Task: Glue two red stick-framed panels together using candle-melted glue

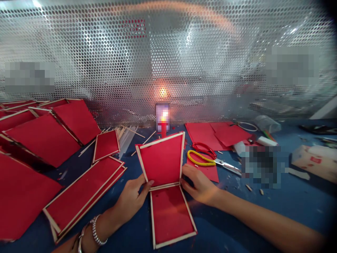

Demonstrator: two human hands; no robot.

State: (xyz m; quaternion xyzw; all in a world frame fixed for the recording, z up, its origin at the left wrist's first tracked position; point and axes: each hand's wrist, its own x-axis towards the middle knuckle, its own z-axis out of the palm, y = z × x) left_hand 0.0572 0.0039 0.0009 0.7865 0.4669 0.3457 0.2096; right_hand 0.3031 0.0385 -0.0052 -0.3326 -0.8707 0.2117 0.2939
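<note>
My left hand (135, 195) pinches the lower left corner of an upright red panel (162, 160) edged with pale wooden sticks. On the opposite side, my right hand (198, 182) is closed at the panel's lower right edge. A second stick-edged red panel (172, 214) lies flat on the blue table in front, its far edge meeting the upright one's bottom edge. Whether the two are joined cannot be made out. Behind the upright panel burns a lit red candle (163, 129), partly hidden. Scissors (210, 160) with red and yellow handles lie right of the panel.
Long framed red panels (84, 196) and a small framed panel (106, 146) lie to the left, near larger red boards (44, 137). Loose sticks (126, 131) lie behind. Red sheets (202, 135) and a white box (314, 161) are at right. A perforated metal screen (168, 59) closes the back.
</note>
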